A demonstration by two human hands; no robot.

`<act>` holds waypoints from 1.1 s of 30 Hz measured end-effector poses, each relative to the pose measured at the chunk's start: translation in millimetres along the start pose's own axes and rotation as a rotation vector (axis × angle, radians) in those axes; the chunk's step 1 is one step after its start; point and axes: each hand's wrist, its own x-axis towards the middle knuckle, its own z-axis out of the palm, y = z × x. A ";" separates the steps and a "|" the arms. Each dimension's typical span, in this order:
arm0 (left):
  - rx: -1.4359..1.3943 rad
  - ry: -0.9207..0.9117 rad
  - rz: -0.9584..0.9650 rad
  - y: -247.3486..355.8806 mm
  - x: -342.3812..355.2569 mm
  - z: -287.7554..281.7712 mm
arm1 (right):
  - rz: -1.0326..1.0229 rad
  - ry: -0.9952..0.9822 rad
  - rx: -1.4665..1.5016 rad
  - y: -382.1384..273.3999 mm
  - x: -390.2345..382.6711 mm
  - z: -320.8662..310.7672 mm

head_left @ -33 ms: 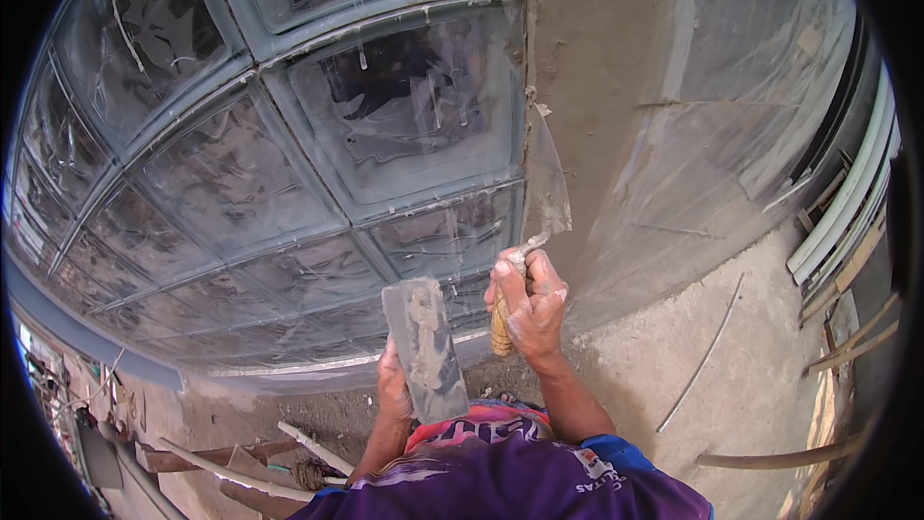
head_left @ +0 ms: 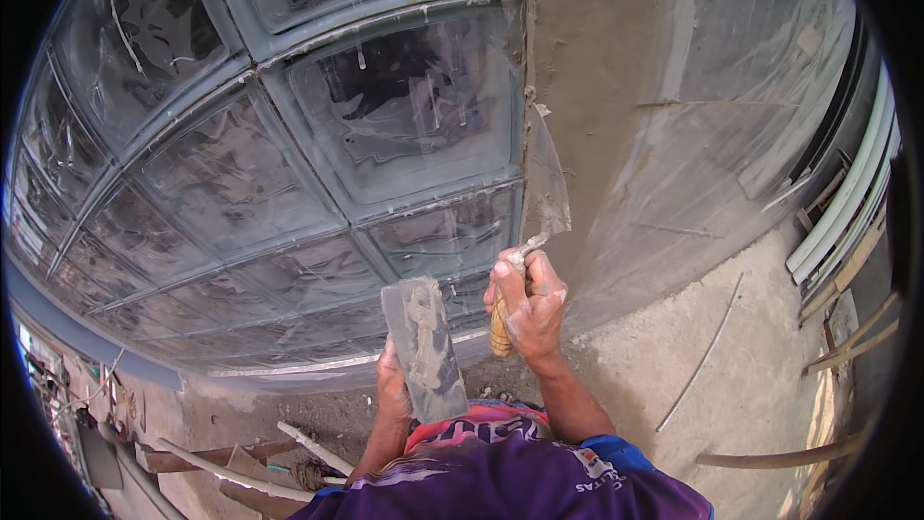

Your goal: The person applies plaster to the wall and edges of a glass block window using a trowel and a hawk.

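My right hand [head_left: 532,303] is closed round the wooden handle of a pointing trowel [head_left: 549,183]. Its thin blade points up and lies along the edge where a plastered strip of wall [head_left: 602,58] meets the glass blocks [head_left: 404,116]. Lower and to the left, my left hand [head_left: 391,380] grips a grey rectangular plastering float [head_left: 397,313] from beneath; most of its fingers are hidden. A smear of wet mortar [head_left: 423,318] lies along the float's upper face. White, dried residue coats my right fingers.
Clear sheeting or a smooth coated surface [head_left: 751,87] continues right of the plastered strip. Pale pipes [head_left: 847,202] and wooden sticks stand at the far right. A thin rod [head_left: 701,351] lies on the concrete floor [head_left: 635,366]. Boards and poles [head_left: 245,481] crowd the lower left.
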 end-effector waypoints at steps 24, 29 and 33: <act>-0.014 0.042 0.003 -2.0 -0.7 0.5 | -0.044 0.059 -0.156 31.0 -14.9 -1.8; -0.027 0.063 -0.031 -0.6 -0.9 0.9 | 0.073 0.059 -0.003 49.1 -34.3 -2.8; -0.003 0.046 -0.002 -2.5 -2.8 -2.0 | 0.078 0.007 -0.067 72.0 -54.9 -15.8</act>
